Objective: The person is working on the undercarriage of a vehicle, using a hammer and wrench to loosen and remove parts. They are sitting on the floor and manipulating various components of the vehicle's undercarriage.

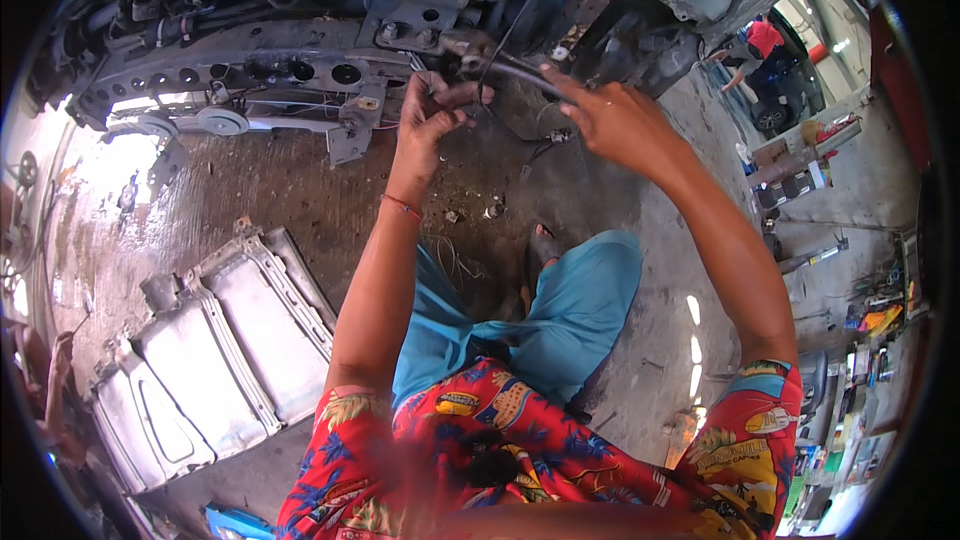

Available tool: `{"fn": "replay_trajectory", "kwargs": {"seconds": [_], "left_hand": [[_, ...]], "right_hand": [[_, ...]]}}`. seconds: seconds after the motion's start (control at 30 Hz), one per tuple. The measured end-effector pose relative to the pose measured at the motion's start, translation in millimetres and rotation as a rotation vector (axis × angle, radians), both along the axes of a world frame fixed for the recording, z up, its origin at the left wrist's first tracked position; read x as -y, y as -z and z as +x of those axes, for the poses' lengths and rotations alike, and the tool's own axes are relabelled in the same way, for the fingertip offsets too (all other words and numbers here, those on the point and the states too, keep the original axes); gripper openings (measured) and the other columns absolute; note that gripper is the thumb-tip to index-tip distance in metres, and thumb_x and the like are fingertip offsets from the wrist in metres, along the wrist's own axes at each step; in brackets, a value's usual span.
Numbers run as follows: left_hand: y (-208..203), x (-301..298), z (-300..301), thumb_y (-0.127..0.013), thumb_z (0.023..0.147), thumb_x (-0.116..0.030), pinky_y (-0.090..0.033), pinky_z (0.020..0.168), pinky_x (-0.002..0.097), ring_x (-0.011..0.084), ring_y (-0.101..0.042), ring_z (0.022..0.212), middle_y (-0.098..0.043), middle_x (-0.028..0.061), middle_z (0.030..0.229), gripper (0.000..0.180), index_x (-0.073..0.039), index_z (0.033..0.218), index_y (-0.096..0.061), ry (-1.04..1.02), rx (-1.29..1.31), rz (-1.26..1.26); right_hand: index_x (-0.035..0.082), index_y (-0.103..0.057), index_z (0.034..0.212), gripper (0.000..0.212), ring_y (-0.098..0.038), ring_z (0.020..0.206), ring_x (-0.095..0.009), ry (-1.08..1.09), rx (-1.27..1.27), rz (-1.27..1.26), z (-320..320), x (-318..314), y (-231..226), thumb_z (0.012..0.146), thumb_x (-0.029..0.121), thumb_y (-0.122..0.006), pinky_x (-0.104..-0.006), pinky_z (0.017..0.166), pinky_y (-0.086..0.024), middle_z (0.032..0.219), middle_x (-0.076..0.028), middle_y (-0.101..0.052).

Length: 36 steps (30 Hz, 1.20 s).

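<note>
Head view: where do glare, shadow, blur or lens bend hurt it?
In the head view, glare whites out part of the floor at far left; shadow dulls the vehicle frame; the left hand, and the right hand on the metal bar, read clearly; the red shirt smears at lower left; edges bend toward the black rim.

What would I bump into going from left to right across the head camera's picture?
White panel → left hand → right hand → distant person in red → yellow thing.
</note>
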State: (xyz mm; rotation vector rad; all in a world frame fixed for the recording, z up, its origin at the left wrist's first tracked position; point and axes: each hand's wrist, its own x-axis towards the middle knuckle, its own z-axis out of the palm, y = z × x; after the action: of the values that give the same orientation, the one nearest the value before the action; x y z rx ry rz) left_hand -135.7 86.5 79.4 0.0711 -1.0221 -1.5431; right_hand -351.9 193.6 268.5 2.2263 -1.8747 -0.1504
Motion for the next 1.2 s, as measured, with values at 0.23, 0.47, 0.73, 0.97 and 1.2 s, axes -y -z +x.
{"fn": "replay_trajectory", "kwargs": {"seconds": [0.23, 0.47, 0.73, 0.97, 1.2], "left_hand": [[9.3, 9.3, -1.4, -0.074, 0.087, -0.013, -0.055, 0.09, 0.0382, 0.0381, -0.069, 0.12, -0.071, 0.0253, 0.127, 0.043, -0.012, 0.119, -0.044, 0.036, -0.053, -0.038], [12.8, 10.7, -40.7, -0.067, 0.092, -0.015, -0.052, 0.093, 0.0329, 0.0263, -0.068, 0.121, -0.072, 0.0194, 0.126, 0.041, -0.007, 0.127, -0.046, -0.008, 0.036, -0.06], [-4.7, -25.9, -61.2, -0.059, 0.099, -0.01, -0.055, 0.096, 0.0391, 0.0264, -0.066, 0.126, -0.069, 0.0165, 0.13, 0.03, -0.002, 0.128, -0.056, -0.241, 0.27, -0.25], [-47.3, -37.9, -132.9, -0.06, 0.097, -0.003, -0.038, 0.12, 0.043, 0.0279, -0.044, 0.148, -0.049, 0.0175, 0.157, 0.066, -0.001, 0.158, -0.036, -0.193, 0.506, -0.341], [-97.1, 62.0, -152.9, -0.057, 0.108, -0.04, -0.041, 0.113, 0.0324, 0.0239, -0.054, 0.134, -0.059, 0.0155, 0.145, 0.065, 0.002, 0.155, -0.044, -0.311, 0.694, -0.228]], "right_hand": [[0.037, -0.045, 0.16, 0.064, -0.068, 0.074, -0.043, -0.027, -0.032, -0.063, -26.4, -12.8, 6.3, 0.101, 0.024, -0.066, -0.0525, 0.068, -0.053, 0.083, -0.02, -0.069], [0.026, -0.045, 0.162, 0.067, -0.067, 0.063, -0.039, 0.045, -0.021, -0.22, -87.9, -105.8, 23.4, 0.1, 0.023, -0.069, -0.0496, 0.059, -0.054, 0.082, -0.018, -0.068], [0.006, -0.049, 0.156, 0.058, -0.073, 0.096, -0.044, 0.639, 0.586, -0.342, -137.2, -253.3, 126.0, 0.103, 0.022, -0.066, -0.0477, 0.08, -0.058, 0.114, -0.029, -0.072], [-0.008, -0.053, 0.144, 0.05, -0.07, 0.08, -0.038, 1.132, 0.835, -0.262, -158.3, -405.2, 326.6, 0.099, 0.013, -0.059, -0.0449, 0.068, -0.056, 0.111, -0.03, -0.067], [-0.006, -0.055, 0.145, 0.055, -0.072, 0.079, -0.034, 1.617, 1.394, 0.054, -74.6, -506.7, 432.5, 0.093, 0.01, -0.06, -0.0434, 0.062, -0.058, 0.097, -0.025, -0.071]]}}
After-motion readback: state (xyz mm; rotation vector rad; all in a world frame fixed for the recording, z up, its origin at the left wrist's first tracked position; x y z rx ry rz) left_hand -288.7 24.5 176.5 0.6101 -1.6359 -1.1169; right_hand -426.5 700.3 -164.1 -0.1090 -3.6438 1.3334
